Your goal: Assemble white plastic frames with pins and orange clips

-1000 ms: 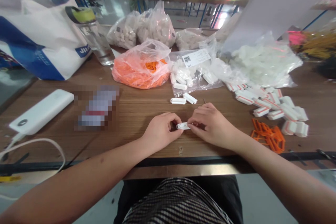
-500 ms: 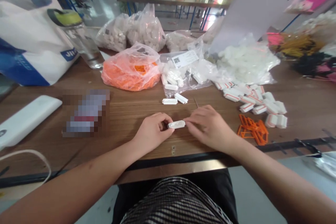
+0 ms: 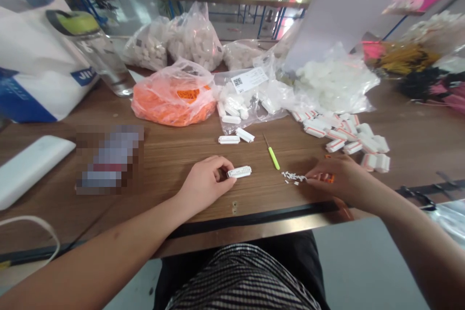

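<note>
A white plastic strip point(image 3: 239, 171) is clenched in the left hand point(image 3: 204, 182), its face left exposed; the right hand point(image 3: 343, 177) is spread open beside tiny white bits point(image 3: 292, 178); a green-handled pick point(image 3: 273, 157) is placed within reach.

Bare forearms point(image 3: 98, 247) are seen, and below the edge of the wooden table point(image 3: 407, 169), a black-and-grey striped garment point(image 3: 240, 276) is worn with a black garment point(image 3: 308, 252).

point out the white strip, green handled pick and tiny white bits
white plastic strip point(image 3: 239, 172), head view, on its middle
green-handled pick point(image 3: 274, 159), head view, on its handle
tiny white bits point(image 3: 292, 178), head view, on the cluster's middle
</note>
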Available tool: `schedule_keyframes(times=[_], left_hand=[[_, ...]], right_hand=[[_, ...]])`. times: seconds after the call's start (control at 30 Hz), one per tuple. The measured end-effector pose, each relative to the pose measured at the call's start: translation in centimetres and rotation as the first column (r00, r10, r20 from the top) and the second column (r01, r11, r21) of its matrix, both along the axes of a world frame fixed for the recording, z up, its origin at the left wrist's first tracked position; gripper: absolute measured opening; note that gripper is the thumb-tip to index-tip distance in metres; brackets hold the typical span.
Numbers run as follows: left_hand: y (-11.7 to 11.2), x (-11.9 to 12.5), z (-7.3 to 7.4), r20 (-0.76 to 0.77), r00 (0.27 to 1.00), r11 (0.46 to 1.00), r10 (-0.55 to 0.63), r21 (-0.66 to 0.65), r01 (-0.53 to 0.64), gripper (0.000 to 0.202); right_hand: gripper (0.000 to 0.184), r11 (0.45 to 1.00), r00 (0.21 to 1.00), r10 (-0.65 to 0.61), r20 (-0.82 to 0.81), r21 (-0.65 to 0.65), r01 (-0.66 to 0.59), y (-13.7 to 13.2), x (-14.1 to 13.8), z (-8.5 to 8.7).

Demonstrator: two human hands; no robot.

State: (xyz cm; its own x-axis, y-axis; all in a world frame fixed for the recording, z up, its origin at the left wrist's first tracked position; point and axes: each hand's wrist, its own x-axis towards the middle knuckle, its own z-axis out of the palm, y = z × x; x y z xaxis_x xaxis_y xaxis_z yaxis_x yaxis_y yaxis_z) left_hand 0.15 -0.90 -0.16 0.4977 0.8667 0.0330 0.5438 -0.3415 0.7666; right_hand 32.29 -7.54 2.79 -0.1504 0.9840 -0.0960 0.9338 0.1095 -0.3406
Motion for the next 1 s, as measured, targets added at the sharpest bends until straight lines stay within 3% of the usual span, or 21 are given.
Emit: schedule_keyframes(times=[0.13, 0.33, 0.6, 0.8, 1.0], left_hand=[[0.0, -0.1, 0.0, 0.016, 1.0, 1.0, -0.01, 0.008, 0.01, 0.008], [-0.1, -0.1, 0.0, 0.021, 1.0, 1.0, -0.011, 0.009, 0.01, 0.008], [0.0, -0.1, 0.1, 0.022, 1.0, 1.0, -0.012, 0.01, 0.012, 0.007], [0.0, -0.1, 0.2, 0.01, 1.0, 1.0, -0.015, 0.014, 0.015, 0.008], [-0.1, 0.0, 0.3, -0.002, 1.0, 1.0, 0.001, 0.0, -0.001, 0.008]], right_hand=[[0.018, 0.987, 0.99, 0.087, 0.108, 0.125, -0.1, -0.3, -0.3, -0.2], [0.021, 0.971, 0.977, 0.137, 0.164, 0.174, -0.166, -0.2, 0.9, -0.6], [0.023, 0.99, 0.996, -0.086, 0.037, 0.114, 0.082, -0.5, 0.0, -0.9], [0.02, 0.951, 0.952, -0.305, -0.036, 0.031, 0.306, -0.5, -0.3, -1.8], [0.018, 0.933, 0.912, -0.342, -0.228, 0.034, 0.359, 0.7, -2.4, -0.4]])
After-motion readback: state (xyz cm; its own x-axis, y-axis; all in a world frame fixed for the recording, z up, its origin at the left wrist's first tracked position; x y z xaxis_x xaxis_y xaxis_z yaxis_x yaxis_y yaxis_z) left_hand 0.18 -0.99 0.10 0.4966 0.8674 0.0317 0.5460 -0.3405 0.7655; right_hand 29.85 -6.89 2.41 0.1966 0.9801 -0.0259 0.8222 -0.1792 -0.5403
